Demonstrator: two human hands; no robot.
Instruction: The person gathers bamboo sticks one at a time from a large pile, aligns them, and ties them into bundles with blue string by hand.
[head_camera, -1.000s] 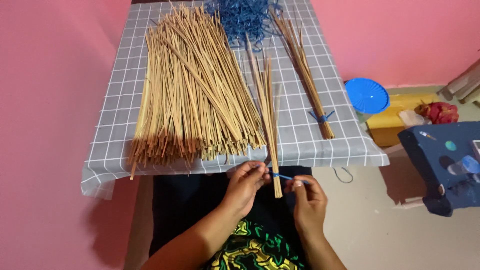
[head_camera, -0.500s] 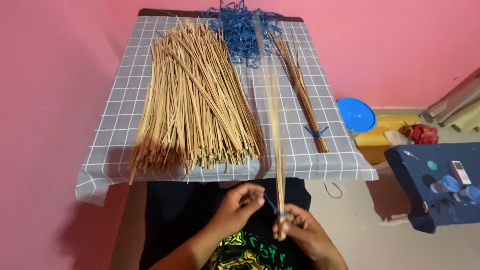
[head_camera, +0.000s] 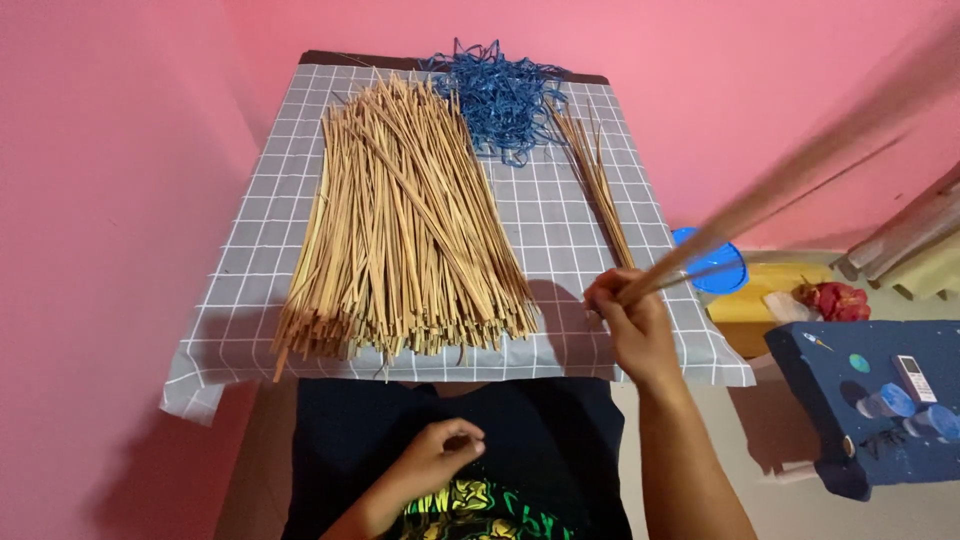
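My right hand (head_camera: 628, 322) grips the butt end of a thin tied bundle of straw sticks (head_camera: 790, 180), which points up and to the right, blurred by motion, over the table's right edge. My left hand (head_camera: 437, 463) rests low over my lap with its fingers curled and nothing visible in them. A big heap of loose straw sticks (head_camera: 400, 225) lies on the grey checked tablecloth (head_camera: 560, 225). A tangle of blue ties (head_camera: 502, 92) sits at the far end. Another tied bundle (head_camera: 598, 180) lies at the right, partly hidden by my right hand.
Pink walls close in behind and to the left. Right of the table are a blue round lid (head_camera: 718, 268), a yellow box (head_camera: 765, 300), a red object (head_camera: 836, 299) and a dark blue stool (head_camera: 880, 400) with small things on it.
My right hand has lifted the small bundle from my lap and swung it up to the right. The left hand let go of the blue tie and dropped toward my lap.
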